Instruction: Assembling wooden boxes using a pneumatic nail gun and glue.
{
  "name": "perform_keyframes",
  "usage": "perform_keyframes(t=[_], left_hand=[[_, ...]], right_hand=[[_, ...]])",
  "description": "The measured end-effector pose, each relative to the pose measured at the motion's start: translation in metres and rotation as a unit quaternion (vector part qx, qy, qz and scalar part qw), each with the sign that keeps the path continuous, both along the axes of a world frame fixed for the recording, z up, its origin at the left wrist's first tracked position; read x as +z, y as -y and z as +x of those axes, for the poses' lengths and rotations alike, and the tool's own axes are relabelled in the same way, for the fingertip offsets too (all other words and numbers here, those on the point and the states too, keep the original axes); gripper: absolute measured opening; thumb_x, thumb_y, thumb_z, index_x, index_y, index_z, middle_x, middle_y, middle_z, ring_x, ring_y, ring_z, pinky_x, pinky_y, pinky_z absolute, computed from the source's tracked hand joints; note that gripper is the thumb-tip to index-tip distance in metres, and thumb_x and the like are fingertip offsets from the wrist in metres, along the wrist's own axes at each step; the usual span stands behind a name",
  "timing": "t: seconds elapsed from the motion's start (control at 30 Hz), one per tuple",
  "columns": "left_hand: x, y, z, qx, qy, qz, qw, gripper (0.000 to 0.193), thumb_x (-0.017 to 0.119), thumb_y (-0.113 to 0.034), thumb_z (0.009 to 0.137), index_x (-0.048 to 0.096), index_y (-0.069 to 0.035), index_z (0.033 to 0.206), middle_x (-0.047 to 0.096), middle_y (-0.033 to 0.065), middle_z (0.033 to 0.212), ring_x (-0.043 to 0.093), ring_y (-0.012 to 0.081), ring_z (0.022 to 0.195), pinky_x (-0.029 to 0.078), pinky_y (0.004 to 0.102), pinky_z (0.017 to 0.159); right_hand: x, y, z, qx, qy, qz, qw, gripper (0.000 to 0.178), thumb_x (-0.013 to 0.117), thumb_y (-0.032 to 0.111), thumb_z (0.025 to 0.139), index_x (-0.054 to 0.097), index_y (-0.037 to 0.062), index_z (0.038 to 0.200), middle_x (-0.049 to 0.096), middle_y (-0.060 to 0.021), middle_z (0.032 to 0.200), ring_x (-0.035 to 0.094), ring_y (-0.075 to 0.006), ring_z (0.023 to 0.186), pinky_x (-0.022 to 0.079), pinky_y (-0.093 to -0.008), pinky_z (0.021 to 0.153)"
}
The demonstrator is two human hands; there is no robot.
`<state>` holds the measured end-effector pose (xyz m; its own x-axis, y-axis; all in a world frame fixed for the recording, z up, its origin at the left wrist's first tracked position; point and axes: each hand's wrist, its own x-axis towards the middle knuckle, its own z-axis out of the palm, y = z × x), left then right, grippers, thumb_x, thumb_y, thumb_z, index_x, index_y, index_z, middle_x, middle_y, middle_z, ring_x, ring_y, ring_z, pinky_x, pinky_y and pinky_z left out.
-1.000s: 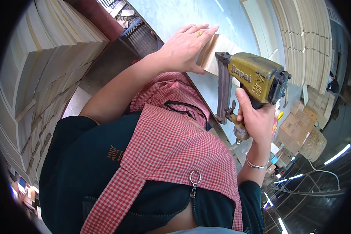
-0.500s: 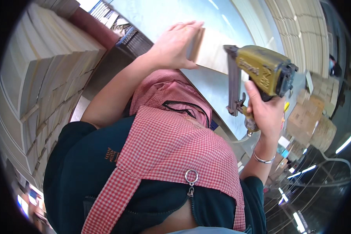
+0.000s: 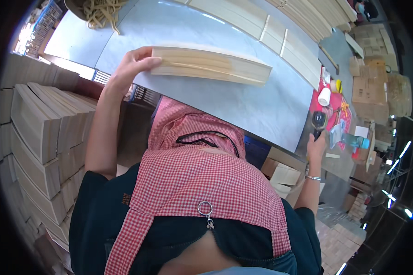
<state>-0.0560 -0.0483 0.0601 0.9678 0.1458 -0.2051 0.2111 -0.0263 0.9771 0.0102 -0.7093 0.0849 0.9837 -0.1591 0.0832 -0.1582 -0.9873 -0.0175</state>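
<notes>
Presently: one long pale wooden piece [image 3: 211, 68], upper centre of frame, on or just above the grey tabletop [image 3: 234, 107]; left end gripped by the left hand [image 3: 132, 68], length extending rightward from its fingers. One nail gun [image 3: 319, 120], right of frame, clasped in the right hand [image 3: 315, 145], well apart from the wood.

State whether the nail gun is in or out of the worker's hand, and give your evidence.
In hand: the right hand holds the nail gun by its dark handle.
</notes>
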Motion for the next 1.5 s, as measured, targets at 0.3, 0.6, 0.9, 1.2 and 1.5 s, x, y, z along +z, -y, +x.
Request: perform_keyframes(t=[0.3, 0.6, 0.9, 1.2, 1.5], left_hand=[[0.029, 0.003, 0.025, -0.010, -0.276, -0.051, 0.960, 0.084, 0.059, -0.067, 0.089, 0.065, 0.016, 0.102, 0.068, 0.0206, 0.090, 0.068, 0.0252, 0.072, 0.055, 0.0282, 0.066], [0.051, 0.022, 0.061, -0.082, -0.372, 0.174, 0.908, 0.079, 0.044, -0.062, 0.100, 0.067, 0.013, 0.101, 0.070, 0.0220, 0.087, 0.069, 0.0247, 0.065, 0.055, 0.0305, 0.060], [0.017, 0.046, 0.069, -0.028, 0.033, 0.519, 0.853, 0.044, 0.061, -0.032, 0.096, 0.067, 0.005, 0.119, 0.069, 0.0180, 0.116, 0.068, 0.0302, 0.100, 0.055, 0.0383, 0.085], [-0.002, 0.069, 0.074, -0.065, 0.057, 0.481, 0.872, 0.048, 0.062, -0.016, 0.091, 0.058, 0.001, 0.136, 0.060, 0.0162, 0.136, 0.062, 0.0350, 0.112, 0.050, 0.0388, 0.098], [0.011, 0.058, 0.069, 0.173, -0.026, -0.017, 0.984, 0.049, 0.061, -0.017, 0.094, 0.055, 0.004, 0.137, 0.057, 0.0210, 0.135, 0.056, 0.0374, 0.119, 0.049, 0.0448, 0.098]], right_hand=[[-0.052, 0.071, 0.003, -0.089, -0.019, -0.100, 0.991, 0.050, 0.066, 0.028, 0.093, 0.057, -0.0014, 0.132, 0.069, -0.0267, 0.109, 0.067, -0.0463, 0.094, 0.054, -0.0512, 0.083], [-0.021, -0.096, 0.031, 0.057, 0.092, 0.360, 0.927, 0.030, 0.071, 0.021, 0.094, 0.068, 0.0015, 0.116, 0.071, -0.0117, 0.101, 0.067, -0.0197, 0.080, 0.056, -0.0317, 0.072], [-0.026, -0.252, 0.048, 0.217, 0.088, 0.372, 0.898, 0.019, 0.072, 0.016, 0.089, 0.065, 0.0015, 0.100, 0.063, -0.0095, 0.087, 0.060, -0.0223, 0.063, 0.051, -0.0330, 0.060], [-0.046, -0.267, 0.055, 0.212, 0.141, 0.316, 0.914, 0.017, 0.068, 0.016, 0.090, 0.057, 0.0040, 0.086, 0.056, -0.0083, 0.077, 0.053, -0.0271, 0.057, 0.048, -0.0379, 0.057], [-0.048, -0.247, 0.056, 0.104, -0.020, 0.516, 0.850, 0.027, 0.064, 0.025, 0.097, 0.065, -0.0012, 0.105, 0.068, -0.0115, 0.087, 0.064, -0.0219, 0.069, 0.052, -0.0326, 0.064]])
